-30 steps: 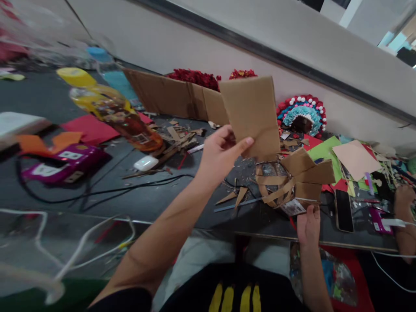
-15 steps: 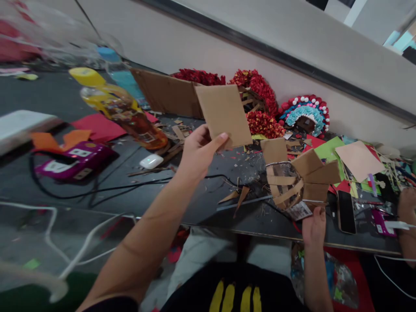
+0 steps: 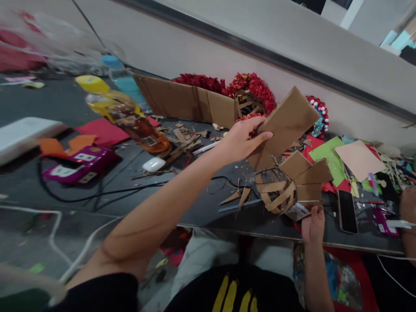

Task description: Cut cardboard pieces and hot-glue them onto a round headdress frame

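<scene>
Between thumb and fingers, my left hand [image 3: 248, 136] pinches a flat rectangular piece of cardboard [image 3: 290, 119], tilted and raised above the table. Just below it is a basket-like cardboard frame [image 3: 279, 195] with woven strips and several upright flaps [image 3: 310, 171]. My right hand [image 3: 313, 225] grips the lower right edge of this frame near the table's front edge. The held piece partly covers a round decoration [image 3: 320, 117] with red, white and blue trim. Red curled-paper decorations [image 3: 251, 86] stand behind my left hand.
A drink bottle with a yellow cap [image 3: 126, 117], a purple power strip [image 3: 82, 164] and a white earbud case [image 3: 154, 164] stand left. A phone [image 3: 347, 211] and coloured paper sheets [image 3: 329, 156] lie right, beside another person's hand [image 3: 407, 208]. Cardboard scraps [image 3: 240, 195] and black cables cross the table.
My left hand has moved right with the cardboard piece, which has turned and now hangs above the frame. My right hand still grips the frame, which has shifted slightly left.
</scene>
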`<state>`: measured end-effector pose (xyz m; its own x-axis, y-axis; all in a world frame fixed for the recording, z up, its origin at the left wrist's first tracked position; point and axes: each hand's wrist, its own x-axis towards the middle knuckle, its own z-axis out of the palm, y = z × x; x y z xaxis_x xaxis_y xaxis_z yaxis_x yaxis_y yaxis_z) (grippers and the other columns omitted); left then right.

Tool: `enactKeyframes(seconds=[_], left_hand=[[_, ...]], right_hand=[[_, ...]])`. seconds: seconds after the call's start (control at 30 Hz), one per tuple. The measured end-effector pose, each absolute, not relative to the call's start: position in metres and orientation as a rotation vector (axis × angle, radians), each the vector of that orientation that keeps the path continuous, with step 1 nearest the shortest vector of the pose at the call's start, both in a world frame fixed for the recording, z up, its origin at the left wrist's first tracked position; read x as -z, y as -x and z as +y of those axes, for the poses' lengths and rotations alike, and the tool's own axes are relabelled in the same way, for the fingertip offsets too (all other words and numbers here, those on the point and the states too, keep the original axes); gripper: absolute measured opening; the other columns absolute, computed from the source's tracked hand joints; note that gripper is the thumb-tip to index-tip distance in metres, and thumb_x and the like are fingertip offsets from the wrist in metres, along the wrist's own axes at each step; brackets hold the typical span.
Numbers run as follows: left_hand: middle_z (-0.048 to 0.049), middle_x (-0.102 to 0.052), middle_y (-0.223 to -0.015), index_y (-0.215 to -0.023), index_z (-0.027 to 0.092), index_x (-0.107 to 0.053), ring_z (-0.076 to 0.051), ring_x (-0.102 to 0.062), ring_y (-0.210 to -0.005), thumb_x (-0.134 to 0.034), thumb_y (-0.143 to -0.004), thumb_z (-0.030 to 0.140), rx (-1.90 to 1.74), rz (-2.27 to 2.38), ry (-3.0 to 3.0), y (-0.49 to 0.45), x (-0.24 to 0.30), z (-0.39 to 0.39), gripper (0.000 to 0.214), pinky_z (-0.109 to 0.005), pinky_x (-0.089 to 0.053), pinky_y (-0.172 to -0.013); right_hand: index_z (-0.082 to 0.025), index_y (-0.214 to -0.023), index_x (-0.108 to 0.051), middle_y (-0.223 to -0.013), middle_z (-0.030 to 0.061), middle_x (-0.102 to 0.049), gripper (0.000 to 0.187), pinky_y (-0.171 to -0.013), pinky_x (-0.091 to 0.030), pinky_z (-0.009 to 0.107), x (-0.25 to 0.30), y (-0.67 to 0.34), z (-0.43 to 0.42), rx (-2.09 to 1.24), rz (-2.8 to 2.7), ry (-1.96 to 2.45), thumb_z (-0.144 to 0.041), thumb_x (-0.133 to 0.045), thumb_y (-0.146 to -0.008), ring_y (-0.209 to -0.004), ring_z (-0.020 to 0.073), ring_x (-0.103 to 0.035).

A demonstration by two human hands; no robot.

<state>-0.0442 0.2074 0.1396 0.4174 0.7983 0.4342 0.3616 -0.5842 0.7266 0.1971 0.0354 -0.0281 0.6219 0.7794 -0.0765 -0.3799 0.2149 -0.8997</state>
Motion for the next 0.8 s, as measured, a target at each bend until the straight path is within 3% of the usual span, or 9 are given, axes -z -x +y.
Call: enactKeyframes(seconds=[0.47,0.8], left_hand=[[-0.0019,-0.055,-0.080,-0.095,0.012,-0.056,-0.013,-0.050,-0.071,-0.047,-0.087,0.035,-0.940,0.872,-2.231,0.031,-0.145,0.225,0.026,-0.025,-0.040,-0.066],[-0.0046,-0.061,-0.092,-0.099,0.013,-0.057,-0.016,-0.055,-0.083,-0.047,-0.085,0.035,-0.842,0.762,-2.161,0.031,-0.142,0.225,0.028,-0.027,-0.045,-0.075]], right_hand=[[-0.026,-0.095,-0.062,-0.099,0.0007,-0.071,0.044,-0.086,-0.048,0.039,0.030,-0.198,0.036,-0.835,-0.393,1.094,-0.046,-0.078,-0.059,-0.084,0.0149,-0.065],[-0.027,-0.098,-0.062,-0.101,0.0010,-0.070,0.044,-0.091,-0.045,0.042,0.030,-0.198,0.034,-0.834,-0.379,1.104,-0.045,-0.077,-0.060,-0.086,0.0151,-0.065]])
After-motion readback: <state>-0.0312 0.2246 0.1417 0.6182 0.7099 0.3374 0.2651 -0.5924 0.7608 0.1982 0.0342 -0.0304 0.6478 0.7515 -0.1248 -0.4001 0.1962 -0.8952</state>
